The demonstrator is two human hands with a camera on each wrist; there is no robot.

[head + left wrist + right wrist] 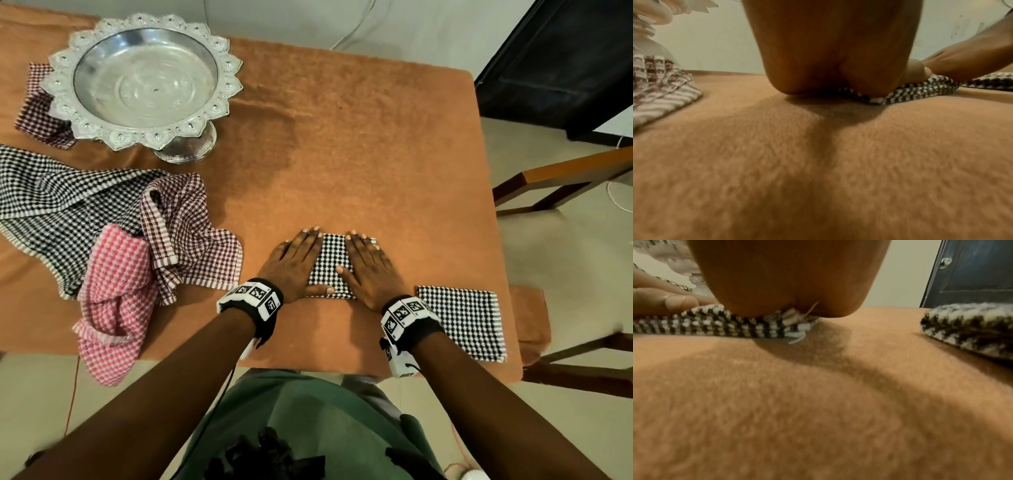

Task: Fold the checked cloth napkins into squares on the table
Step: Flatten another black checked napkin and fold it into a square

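Observation:
A small folded black-and-white checked napkin [331, 262] lies on the orange table cover [342, 154] near the front edge. My left hand [294, 263] lies flat on its left side and my right hand [368, 265] flat on its right side, fingers straight, both pressing it down. In the left wrist view the heel of my left hand [830, 48] bears on the napkin's edge [920, 91]. The right wrist view shows my right palm [789, 277] on the layered napkin edge [715, 326]. A second folded black-and-white napkin [460, 322] lies at the front right corner.
A heap of unfolded checked cloths, black [58, 205], maroon [191, 233] and pink [116, 301], sits at the left. A silver pedestal tray [144, 78] stands at the back left over another maroon cloth [34, 113]. Wooden chairs [565, 178] stand to the right.

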